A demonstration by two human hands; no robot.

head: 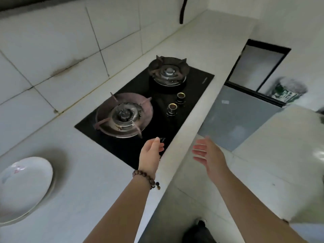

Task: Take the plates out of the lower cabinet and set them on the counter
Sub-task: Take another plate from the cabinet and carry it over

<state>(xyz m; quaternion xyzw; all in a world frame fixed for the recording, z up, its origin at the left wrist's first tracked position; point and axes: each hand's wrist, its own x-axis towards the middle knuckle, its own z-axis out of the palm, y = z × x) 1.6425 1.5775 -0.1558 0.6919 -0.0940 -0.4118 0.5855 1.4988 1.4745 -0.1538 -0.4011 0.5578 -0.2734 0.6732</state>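
A stack of white plates (22, 188) with a faint pink pattern rests on the white counter (84, 181) at the far left. My left hand (151, 152), with a bead bracelet on its wrist, hovers over the near corner of the black hob, fingers loosely curled and holding nothing. Over the floor just past the counter's front edge, my right hand (209, 154) is held out with its fingers spread and empty. The grey lower cabinet fronts (233, 116) run below the counter edge. No plates are visible inside them.
A black two-burner gas hob (145, 109) with two knobs is set into the counter. Tiled wall behind. A dark-framed opening (257, 69) and a green-and-white container (287, 92) sit at the right. A white surface (289, 155) juts in at the right.
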